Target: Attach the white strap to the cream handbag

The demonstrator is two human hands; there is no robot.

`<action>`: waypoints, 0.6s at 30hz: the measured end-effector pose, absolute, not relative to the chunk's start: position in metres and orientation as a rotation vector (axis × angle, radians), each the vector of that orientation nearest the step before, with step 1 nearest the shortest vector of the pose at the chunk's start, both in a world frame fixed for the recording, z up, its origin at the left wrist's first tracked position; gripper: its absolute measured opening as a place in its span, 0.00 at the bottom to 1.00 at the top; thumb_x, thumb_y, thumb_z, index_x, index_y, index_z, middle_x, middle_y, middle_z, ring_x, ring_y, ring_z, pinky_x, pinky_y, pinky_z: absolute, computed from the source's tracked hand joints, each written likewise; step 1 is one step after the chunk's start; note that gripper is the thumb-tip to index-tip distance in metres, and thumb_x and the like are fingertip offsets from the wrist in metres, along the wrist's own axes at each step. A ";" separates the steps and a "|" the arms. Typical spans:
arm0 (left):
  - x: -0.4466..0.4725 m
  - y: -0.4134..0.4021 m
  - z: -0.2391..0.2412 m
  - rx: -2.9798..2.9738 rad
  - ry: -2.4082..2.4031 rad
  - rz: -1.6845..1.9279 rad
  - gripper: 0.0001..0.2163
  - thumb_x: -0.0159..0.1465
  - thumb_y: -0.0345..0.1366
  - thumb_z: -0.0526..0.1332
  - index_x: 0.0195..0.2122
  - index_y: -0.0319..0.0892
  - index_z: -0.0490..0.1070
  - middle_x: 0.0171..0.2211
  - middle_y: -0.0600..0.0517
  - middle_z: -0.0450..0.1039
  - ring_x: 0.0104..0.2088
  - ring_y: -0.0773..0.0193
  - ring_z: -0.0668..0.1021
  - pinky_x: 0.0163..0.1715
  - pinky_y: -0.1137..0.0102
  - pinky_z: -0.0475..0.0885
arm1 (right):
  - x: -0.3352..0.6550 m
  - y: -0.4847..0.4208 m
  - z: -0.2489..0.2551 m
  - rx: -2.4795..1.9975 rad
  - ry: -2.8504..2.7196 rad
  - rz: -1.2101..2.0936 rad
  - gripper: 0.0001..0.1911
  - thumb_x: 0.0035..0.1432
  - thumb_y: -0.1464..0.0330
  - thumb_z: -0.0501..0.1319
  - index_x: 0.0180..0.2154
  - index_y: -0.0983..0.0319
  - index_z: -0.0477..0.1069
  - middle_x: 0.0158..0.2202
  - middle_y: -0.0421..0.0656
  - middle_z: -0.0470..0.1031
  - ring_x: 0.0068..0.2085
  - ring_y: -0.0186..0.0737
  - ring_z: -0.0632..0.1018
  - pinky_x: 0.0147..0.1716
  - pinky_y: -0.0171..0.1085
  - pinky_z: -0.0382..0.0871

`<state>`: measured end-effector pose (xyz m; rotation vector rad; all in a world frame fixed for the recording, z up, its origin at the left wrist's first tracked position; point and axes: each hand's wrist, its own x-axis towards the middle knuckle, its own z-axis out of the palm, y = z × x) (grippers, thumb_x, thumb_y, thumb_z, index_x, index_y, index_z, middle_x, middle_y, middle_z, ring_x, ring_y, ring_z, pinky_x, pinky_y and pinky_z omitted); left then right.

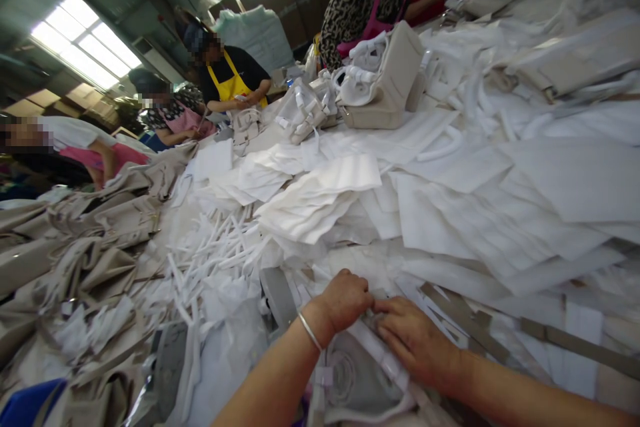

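**Two hands on a wrapped strap amid heaps of white padding**

Head view: low in the frame, just right of centre, the left hand (347, 298), a thin bangle (310, 331) on its wrist, is curled into a loose fist with fingers tucked under, pinching the top of a white-wrapped strap (381, 355). The right hand (416, 341) lies touching it from the right, fingers close together and pressed flat along the same strap. The strap runs over a grey bag (356, 380) at the bottom centre, directly under both hands.

Across the middle spreads a pile of white foam sheets (450, 207); left of centre lie loose white strips (215, 250). Beige bags (90, 240) heap along the left edge. In the upper centre stands a beige handbag (387, 90) with wrapped handles. Along the upper left sit other workers, one in a yellow apron (231, 85), hands busy at the table edge.
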<state>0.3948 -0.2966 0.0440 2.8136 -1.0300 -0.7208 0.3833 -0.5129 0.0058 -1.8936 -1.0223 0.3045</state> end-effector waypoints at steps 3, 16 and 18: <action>0.391 -0.302 0.047 2.878 -0.967 -0.733 0.08 0.71 0.34 0.54 0.42 0.42 0.72 0.38 0.48 0.76 0.39 0.54 0.79 0.39 0.59 0.73 | 0.413 -0.504 0.000 -2.112 -0.937 0.500 0.12 0.64 0.74 0.56 0.35 0.63 0.78 0.38 0.48 0.76 0.44 0.47 0.75 0.47 0.45 0.68; 0.367 -0.317 0.058 3.000 -0.663 -0.690 0.07 0.71 0.31 0.51 0.43 0.39 0.68 0.40 0.45 0.77 0.41 0.51 0.79 0.42 0.56 0.74 | 0.411 -0.468 0.027 -2.491 -0.890 0.714 0.14 0.61 0.64 0.60 0.37 0.67 0.80 0.37 0.57 0.80 0.44 0.59 0.78 0.42 0.47 0.68; 0.364 -0.317 0.054 3.016 -0.657 -0.681 0.08 0.71 0.31 0.50 0.43 0.38 0.68 0.40 0.44 0.76 0.41 0.51 0.79 0.42 0.55 0.74 | 0.408 -0.464 0.030 -2.530 -0.875 0.724 0.13 0.61 0.66 0.59 0.37 0.68 0.81 0.37 0.59 0.80 0.43 0.60 0.79 0.41 0.48 0.70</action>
